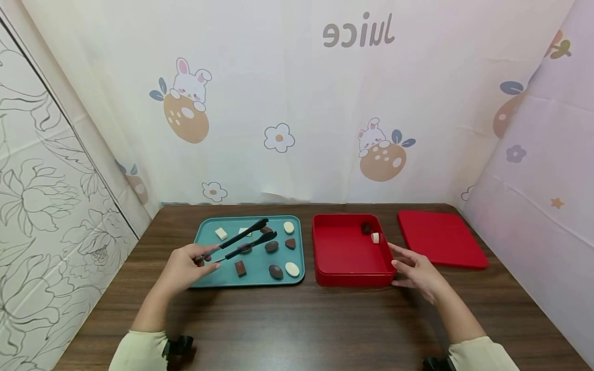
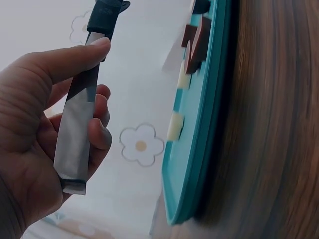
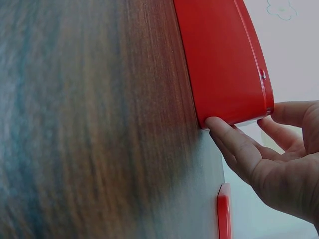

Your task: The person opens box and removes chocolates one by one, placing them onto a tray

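My left hand (image 1: 185,265) grips a pair of tongs (image 1: 246,242) with black tips and metal arms. The tips are spread apart over the teal tray (image 1: 199,282). On that tray lie dark chocolates (image 1: 276,271), white chocolates (image 1: 292,269) and a brown rectangular piece (image 1: 240,268); the tongs partly hide several others. My right hand (image 1: 419,275) touches the right side of a red box (image 1: 355,279) with extended fingers. Inside the box, near its right wall, are a dark chocolate (image 1: 366,228) and a small white piece (image 1: 375,238).
A flat red lid (image 1: 441,239) lies on the wooden table (image 1: 297,330), right of the box. Behind the table hangs a printed curtain (image 1: 287,170). A black strap piece (image 1: 180,345) shows at the left wrist.
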